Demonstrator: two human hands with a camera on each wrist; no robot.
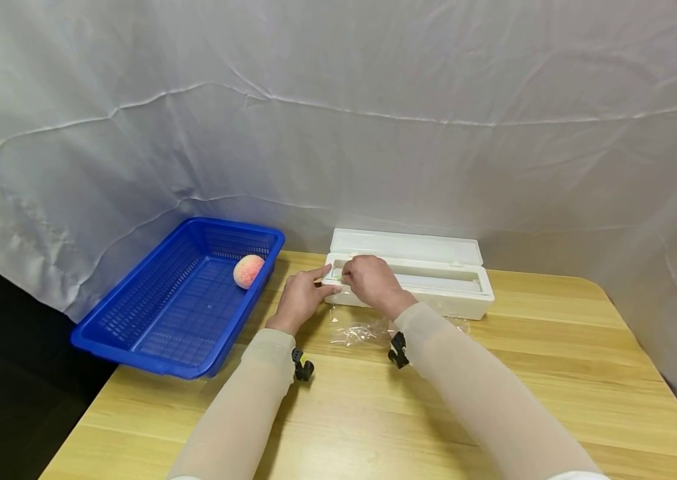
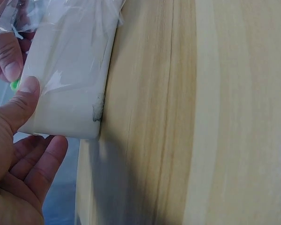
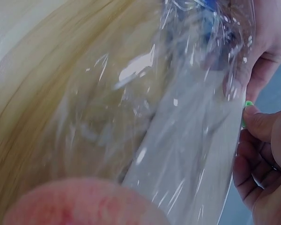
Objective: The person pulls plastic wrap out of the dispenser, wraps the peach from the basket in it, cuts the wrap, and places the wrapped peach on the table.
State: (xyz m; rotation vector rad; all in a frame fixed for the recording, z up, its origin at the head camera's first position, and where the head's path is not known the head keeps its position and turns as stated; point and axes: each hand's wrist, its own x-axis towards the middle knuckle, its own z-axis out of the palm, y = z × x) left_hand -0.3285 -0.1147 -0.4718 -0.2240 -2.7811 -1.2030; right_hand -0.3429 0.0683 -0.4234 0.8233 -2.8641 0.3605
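A long white plastic-wrap box (image 1: pixel 434 283) lies near the back of the table with its lid (image 1: pixel 407 245) raised. My left hand (image 1: pixel 302 297) grips the box's left end, thumb on the front face and fingers at the end. Over that same end, my right hand (image 1: pixel 371 280) pinches a small green slider (image 3: pixel 247 112) between thumb and finger. Clear plastic wrap (image 1: pixel 359 332) hangs from the front onto the table. In the right wrist view, a blurred pink rounded thing (image 3: pixel 84 204) sits low, close to the wrap.
A blue plastic basket (image 1: pixel 95 333) stands on the left of the wooden table (image 1: pixel 338 427), with a peach (image 1: pixel 248 271) inside at its right. Grey cloth (image 1: pixel 374 147) hangs behind the table.
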